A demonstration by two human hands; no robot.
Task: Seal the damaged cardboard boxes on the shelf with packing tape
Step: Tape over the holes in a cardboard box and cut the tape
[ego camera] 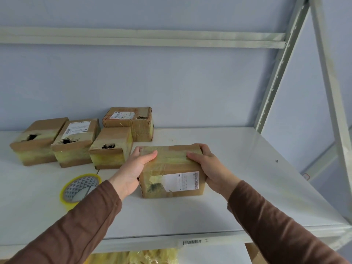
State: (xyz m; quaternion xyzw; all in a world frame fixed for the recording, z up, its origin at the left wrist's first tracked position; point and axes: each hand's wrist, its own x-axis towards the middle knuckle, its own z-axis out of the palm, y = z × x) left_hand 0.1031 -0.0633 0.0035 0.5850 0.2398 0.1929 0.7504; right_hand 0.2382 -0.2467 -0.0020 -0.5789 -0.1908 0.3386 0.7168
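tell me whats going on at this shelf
A person holds a taped cardboard box on the white shelf, left hand and right hand each in a grip on one end. A tape roll lies beside the left arm. Four other boxes behind show torn holes.

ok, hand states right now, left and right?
Left hand: grips the left end of the taped cardboard box.
Right hand: grips its right end.

Brown cardboard boxes [172, 171] banded in yellowish clear tape and bearing white labels sit on a white metal shelf [238, 187], beside a yellow tape roll [80, 188] whose grey core shows a triangle pattern, between brown sleeves [80, 225].
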